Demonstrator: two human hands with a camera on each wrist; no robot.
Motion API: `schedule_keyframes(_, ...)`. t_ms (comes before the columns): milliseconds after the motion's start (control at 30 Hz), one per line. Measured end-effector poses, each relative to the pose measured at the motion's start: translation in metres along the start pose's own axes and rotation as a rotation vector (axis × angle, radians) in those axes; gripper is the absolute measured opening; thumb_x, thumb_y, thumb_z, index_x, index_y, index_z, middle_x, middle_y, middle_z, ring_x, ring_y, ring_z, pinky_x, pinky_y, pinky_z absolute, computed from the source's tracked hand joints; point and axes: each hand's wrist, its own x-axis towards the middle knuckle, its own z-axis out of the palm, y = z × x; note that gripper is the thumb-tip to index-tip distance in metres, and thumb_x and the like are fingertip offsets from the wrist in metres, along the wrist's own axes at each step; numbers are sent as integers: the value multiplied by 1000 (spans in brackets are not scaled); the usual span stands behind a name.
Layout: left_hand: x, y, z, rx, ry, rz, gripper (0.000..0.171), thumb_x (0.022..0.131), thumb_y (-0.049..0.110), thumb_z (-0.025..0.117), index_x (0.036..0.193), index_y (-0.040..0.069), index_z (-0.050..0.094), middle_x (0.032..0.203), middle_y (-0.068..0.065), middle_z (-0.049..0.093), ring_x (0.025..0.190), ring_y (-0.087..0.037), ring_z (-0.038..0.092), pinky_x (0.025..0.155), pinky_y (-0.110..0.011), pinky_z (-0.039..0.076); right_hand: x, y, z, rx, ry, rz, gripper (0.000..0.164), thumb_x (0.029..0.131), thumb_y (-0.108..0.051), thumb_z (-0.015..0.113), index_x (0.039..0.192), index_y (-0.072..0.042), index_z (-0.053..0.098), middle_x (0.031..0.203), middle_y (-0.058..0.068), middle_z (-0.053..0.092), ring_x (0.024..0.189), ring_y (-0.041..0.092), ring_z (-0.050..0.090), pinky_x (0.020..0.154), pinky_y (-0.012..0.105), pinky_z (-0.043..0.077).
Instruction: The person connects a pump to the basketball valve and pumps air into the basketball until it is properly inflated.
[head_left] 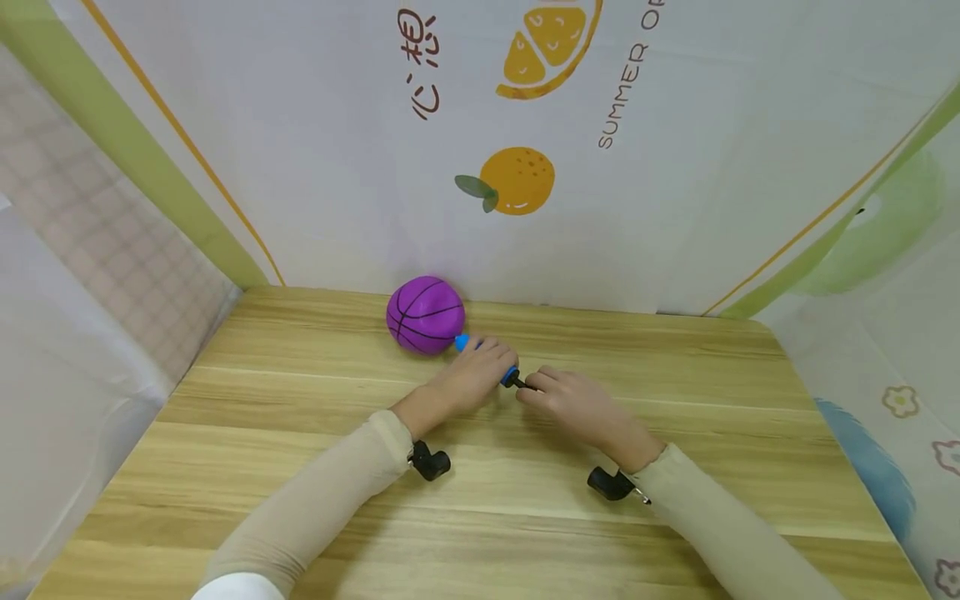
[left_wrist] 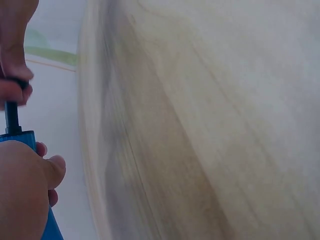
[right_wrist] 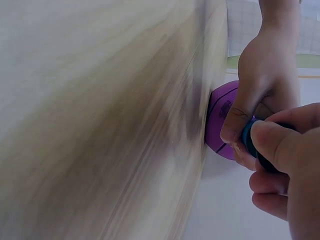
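A purple ball point(head_left: 425, 315) with black basketball lines sits near the table's back edge, its upper right side slightly dented. Pointing at its lower right side is the light-blue tip of a blue hand pump point(head_left: 462, 342). My left hand point(head_left: 476, 372) grips the pump's barrel point(left_wrist: 51, 227), with the fingers wrapped round it. To the right, my right hand point(head_left: 573, 404) holds the black handle point(left_wrist: 19, 84) between thumb and fingers. A short length of black rod point(left_wrist: 12, 116) shows between handle and barrel.
The wood-grain table point(head_left: 480, 533) reaches back to a white curtain point(head_left: 337, 167) printed with oranges and lettering. Black wrist cameras point(head_left: 431, 461) hang under both forearms. More printed cloth point(head_left: 900, 333) hangs along the sides.
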Motion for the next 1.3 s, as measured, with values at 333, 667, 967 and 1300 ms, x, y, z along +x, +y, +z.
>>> schedule_keyframes(333,-1,-2,0,-9,-19,24,25,96,-2,62,115,15,59,119,-1,62,125,-23,51,115,-45,31,4,-1,5,-25,25,-16,20,83,2,79,98,-8,72,88,3,65,76,15,61,62,21,52)
schedule_keyframes(667,-2,-5,-2,-25,-23,22,19,100,4,59,114,17,60,119,1,62,124,-22,52,116,-45,31,-27,-9,-13,-11,66,-38,16,104,-9,53,98,-7,68,89,3,63,76,15,61,59,23,53)
schedule_keyframes(967,-4,-11,-3,-26,29,33,26,94,-4,59,113,15,60,118,-1,64,121,-22,54,113,-46,34,-51,-17,-36,-8,77,-36,56,113,-13,15,97,-7,69,90,3,63,76,16,59,61,24,54)
schedule_keyframes(1300,0,-6,-1,-35,-14,-7,27,97,-4,57,116,14,60,122,-1,62,124,-22,51,116,-45,31,-45,-11,-30,-5,71,-38,43,112,-13,27,99,-8,68,91,3,63,78,16,59,61,24,53)
